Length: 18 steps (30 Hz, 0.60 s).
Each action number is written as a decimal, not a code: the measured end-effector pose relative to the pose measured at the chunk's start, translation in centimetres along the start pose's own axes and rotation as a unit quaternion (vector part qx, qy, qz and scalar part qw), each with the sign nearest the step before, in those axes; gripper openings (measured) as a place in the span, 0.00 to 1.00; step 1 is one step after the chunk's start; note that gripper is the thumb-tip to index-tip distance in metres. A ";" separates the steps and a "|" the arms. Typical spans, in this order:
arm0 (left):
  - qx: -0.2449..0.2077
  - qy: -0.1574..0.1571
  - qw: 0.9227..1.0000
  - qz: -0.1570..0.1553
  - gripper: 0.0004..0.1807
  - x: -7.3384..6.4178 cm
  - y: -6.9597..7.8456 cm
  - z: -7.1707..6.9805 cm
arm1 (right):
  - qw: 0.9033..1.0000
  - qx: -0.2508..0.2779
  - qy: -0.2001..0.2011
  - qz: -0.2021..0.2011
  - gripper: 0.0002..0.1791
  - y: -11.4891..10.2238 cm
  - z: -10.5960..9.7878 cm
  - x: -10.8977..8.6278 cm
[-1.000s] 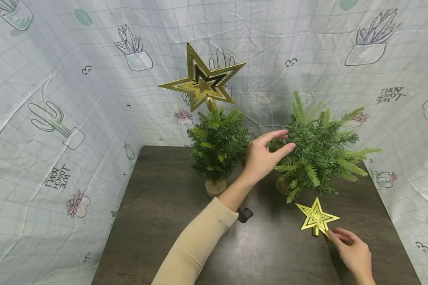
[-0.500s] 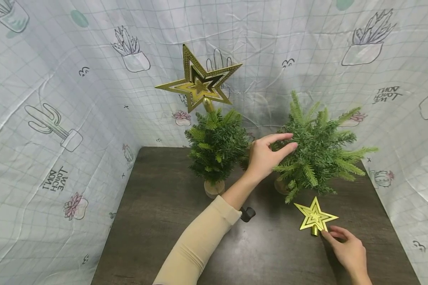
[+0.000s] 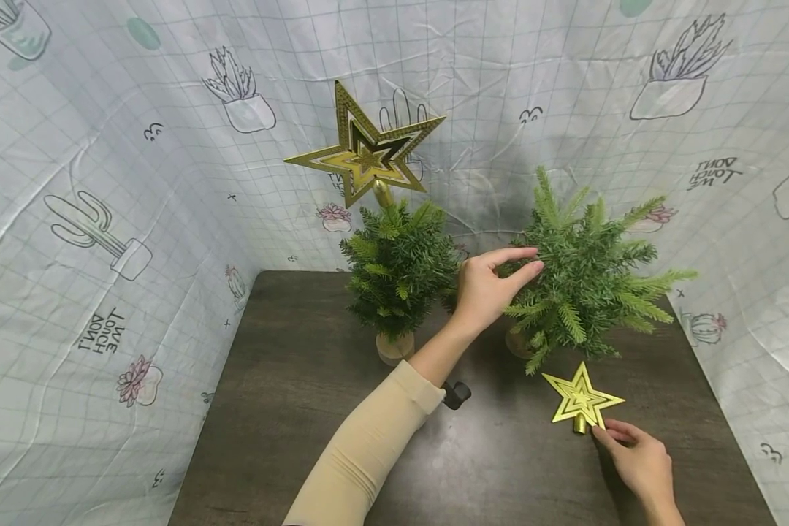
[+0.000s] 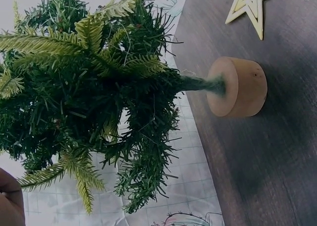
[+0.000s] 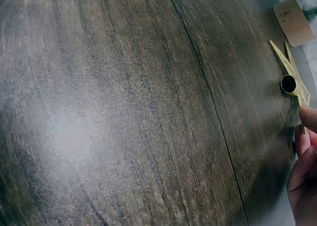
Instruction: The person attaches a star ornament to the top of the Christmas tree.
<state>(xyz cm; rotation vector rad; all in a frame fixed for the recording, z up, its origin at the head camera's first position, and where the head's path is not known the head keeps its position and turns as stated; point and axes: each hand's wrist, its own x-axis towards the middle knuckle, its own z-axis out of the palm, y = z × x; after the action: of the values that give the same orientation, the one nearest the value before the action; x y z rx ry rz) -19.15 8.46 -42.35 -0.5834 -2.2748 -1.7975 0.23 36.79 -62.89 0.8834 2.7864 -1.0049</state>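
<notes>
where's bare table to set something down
The table is bare left of the star-topped tree, toward the cloth, and between the sleeve and right hand. Crowded: around the left hand, between that tree and the bushier tree, and by the gold star.

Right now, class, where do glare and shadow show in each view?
Head: pale glare on the dark brown wood-grain table, shadow beside the right hand, which pinches a glossy, five-pointed gold star; left wrist: the star looks pale, and dark shadow lies beside the round, tan wooden base; right wrist: a whitish glare spot on the table at left.
</notes>
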 end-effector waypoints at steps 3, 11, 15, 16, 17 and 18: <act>0.002 0.001 1.000 0.001 0.15 0.0 0.0 0.0 | 1.000 0.022 -0.003 0.013 0.31 0.0 -0.1 -0.1; -0.001 0.002 1.000 -0.001 0.15 -0.1 -0.3 0.0 | 0.993 0.100 -0.026 0.053 0.32 0.6 -0.3 -0.2; -0.001 0.002 1.000 0.003 0.14 -0.1 -0.3 0.0 | 0.990 0.114 -0.042 0.069 0.36 0.9 -0.6 -0.1; 0.000 0.002 1.000 0.005 0.14 -0.1 -0.3 -0.1 | 0.989 0.117 -0.046 0.072 0.36 1.0 -0.7 -0.1; 0.000 0.001 1.000 0.006 0.14 -0.1 -0.3 -0.1 | 0.988 0.124 -0.048 0.074 0.35 1.1 -0.7 -0.2; 0.001 0.001 1.000 0.008 0.14 -0.1 -0.3 -0.1 | 0.987 0.129 -0.049 0.077 0.34 1.1 -0.8 -0.2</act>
<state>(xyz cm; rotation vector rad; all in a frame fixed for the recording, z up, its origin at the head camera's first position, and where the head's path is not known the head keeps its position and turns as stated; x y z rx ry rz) -19.24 8.33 -42.63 -0.5975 -2.2639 -1.7882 1.09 37.86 -62.87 1.0269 2.5008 -1.3622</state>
